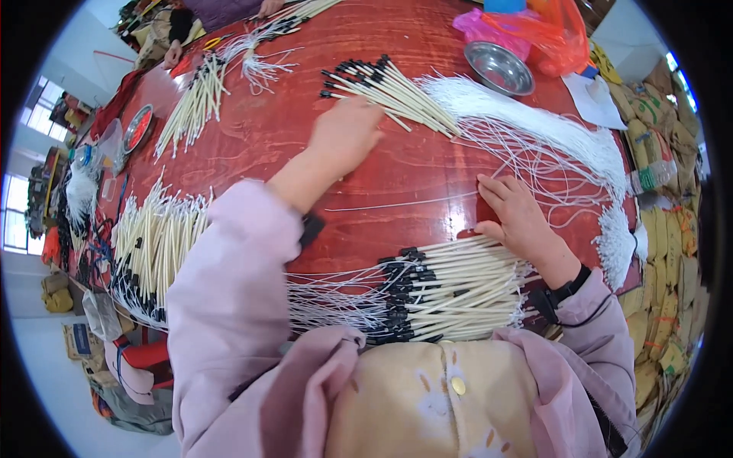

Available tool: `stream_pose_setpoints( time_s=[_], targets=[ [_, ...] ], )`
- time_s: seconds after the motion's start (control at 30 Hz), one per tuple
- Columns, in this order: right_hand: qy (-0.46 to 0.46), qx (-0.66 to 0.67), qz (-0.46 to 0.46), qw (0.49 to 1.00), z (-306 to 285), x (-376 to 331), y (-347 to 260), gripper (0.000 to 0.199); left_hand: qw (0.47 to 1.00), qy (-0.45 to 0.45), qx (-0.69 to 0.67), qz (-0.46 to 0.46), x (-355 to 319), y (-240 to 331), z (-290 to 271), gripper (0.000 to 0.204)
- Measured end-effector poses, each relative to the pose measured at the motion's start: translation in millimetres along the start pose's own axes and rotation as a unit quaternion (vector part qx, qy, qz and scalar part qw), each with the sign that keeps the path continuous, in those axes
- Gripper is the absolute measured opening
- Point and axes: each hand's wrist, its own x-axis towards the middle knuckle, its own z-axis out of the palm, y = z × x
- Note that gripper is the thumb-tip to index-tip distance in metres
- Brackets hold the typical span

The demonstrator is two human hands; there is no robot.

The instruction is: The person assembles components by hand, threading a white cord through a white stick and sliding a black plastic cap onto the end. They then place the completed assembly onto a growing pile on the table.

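Nearest the camera: cream-yellow garment front with a gold button (405, 397). Just beyond, a near pile of cream rods with black ends (458, 294) lies on the glossy red wooden table (366, 240). Right hand (519, 217) is at this pile's far edge, fingers bent, thumb apart from forefinger; one thin white cord (405, 204) runs to them, grip cannot be told. Left hand (347, 133) is at the far bundle of cream rods with black tips (405, 95); fingertips hidden, cannot tell whether grasping.

Containers: round silver metal bowl (499, 69), upper right, shiny base visible, beside pink (477, 27) and orange plastic bags (557, 34), contents unclear. Second round metal bowl (146, 112), far left, holds small red pieces (137, 130).
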Motion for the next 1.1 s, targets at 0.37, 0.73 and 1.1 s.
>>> stream_pose_setpoints(
  time_s=[0.37, 0.73, 1.1],
  targets=[
    [0.031, 0.023, 0.018, 0.999, 9, -2, 1, 0.069, 0.985, -0.019, 0.037, 0.168, 52, -17, 55, 0.011],
    [0.062, 0.034, 0.016, 0.997, 12, -4, 3, 0.064, 0.989, 0.008, -0.140, -0.043, -93, 13, -65, 0.013],
    [0.056, 0.014, 0.017, 0.998, 13, -1, -4, 0.065, 0.978, -0.005, -0.138, -0.156, -178, -9, -59, 0.012]
  ],
)
